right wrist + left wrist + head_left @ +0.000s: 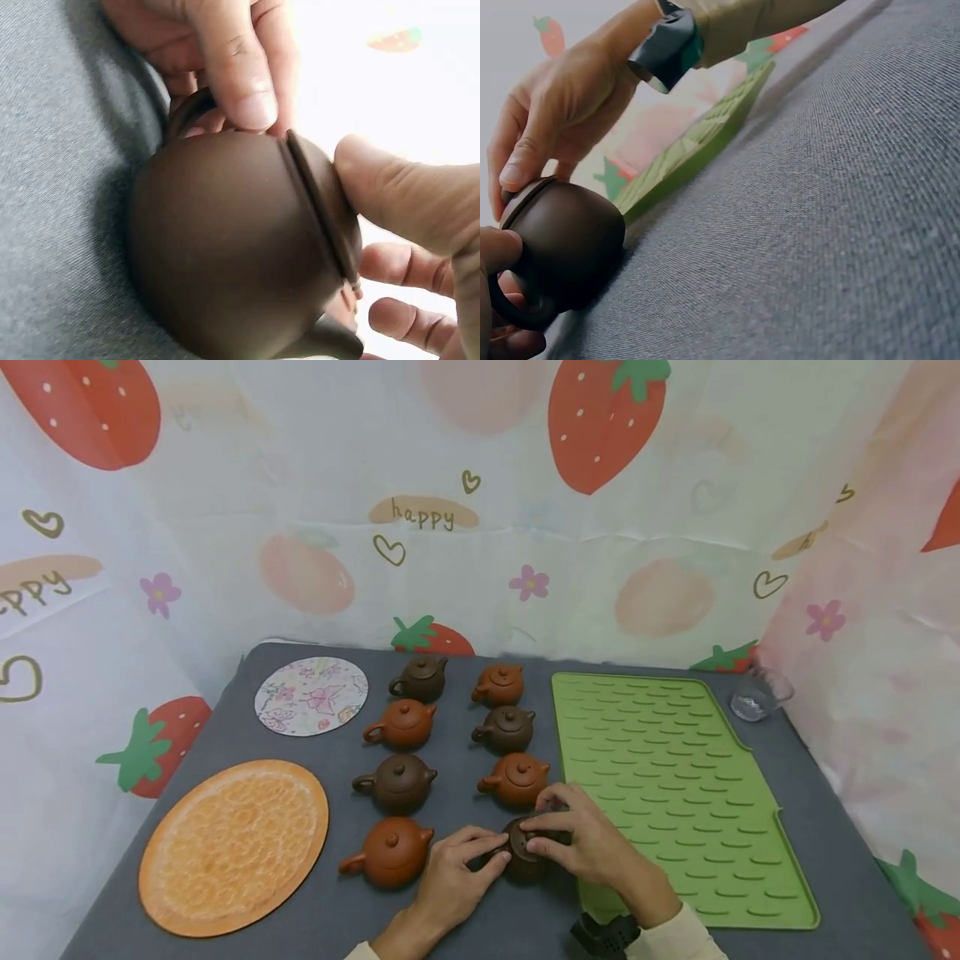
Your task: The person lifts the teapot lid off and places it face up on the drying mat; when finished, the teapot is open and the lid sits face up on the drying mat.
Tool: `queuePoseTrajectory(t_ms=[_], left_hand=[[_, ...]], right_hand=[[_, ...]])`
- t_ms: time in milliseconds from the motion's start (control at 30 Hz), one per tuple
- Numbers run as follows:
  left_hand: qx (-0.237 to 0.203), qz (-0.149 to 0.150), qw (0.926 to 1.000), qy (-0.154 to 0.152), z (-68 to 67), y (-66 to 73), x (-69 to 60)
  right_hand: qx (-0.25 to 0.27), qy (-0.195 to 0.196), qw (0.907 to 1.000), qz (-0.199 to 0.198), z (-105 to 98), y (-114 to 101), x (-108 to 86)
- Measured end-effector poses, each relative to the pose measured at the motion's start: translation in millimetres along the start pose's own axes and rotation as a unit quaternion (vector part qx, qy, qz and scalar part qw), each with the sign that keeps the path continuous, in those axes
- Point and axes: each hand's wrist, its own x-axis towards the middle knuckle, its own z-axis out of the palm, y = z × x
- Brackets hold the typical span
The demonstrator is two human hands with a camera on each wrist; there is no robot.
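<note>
At the front of the right-hand column sits a small dark brown teapot (525,871) on the grey cloth. My left hand (453,877) grips it by its looped handle (517,313), with the thumb pressed near the body. From the other side, my right hand (592,839) holds the round lid (336,206); its thumb is against the lid's edge and its fingers are around the far side. The lid lies on the pot's mouth. The spout (330,339) points toward the right hand. Just behind is a reddish-brown teapot (517,781).
Several more brown and reddish-brown teapots (402,783) stand in two columns. Left of them lie an orange round mat (240,843) and a flowered round mat (311,696). A green ridged mat (660,777) lies right, with a clear glass pitcher (753,697) beyond it.
</note>
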Motion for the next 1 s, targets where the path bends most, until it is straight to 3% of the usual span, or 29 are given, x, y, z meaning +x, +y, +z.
queuePoseTrajectory(t_ms=[200,367,567,1000], left_hand=[[0.015,0.016,0.9996,0.016,2.0,-1.0,-0.8],[0.037,0.033,0.9983,0.030,2.7,-1.3,-1.2],[0.036,0.038,0.9981,0.032,4.1,-2.0,-2.2],[0.028,0.030,0.9988,0.027,2.6,-0.9,-1.4]], right_hand=[[0.016,-0.007,0.9997,-0.014,-2.2,-3.9,5.3],[0.045,-0.044,0.9980,0.012,-5.2,-8.7,10.9],[0.043,-0.064,0.9965,0.031,-7.8,-11.4,13.2],[0.062,0.012,0.9977,0.027,-5.5,-4.0,6.2]])
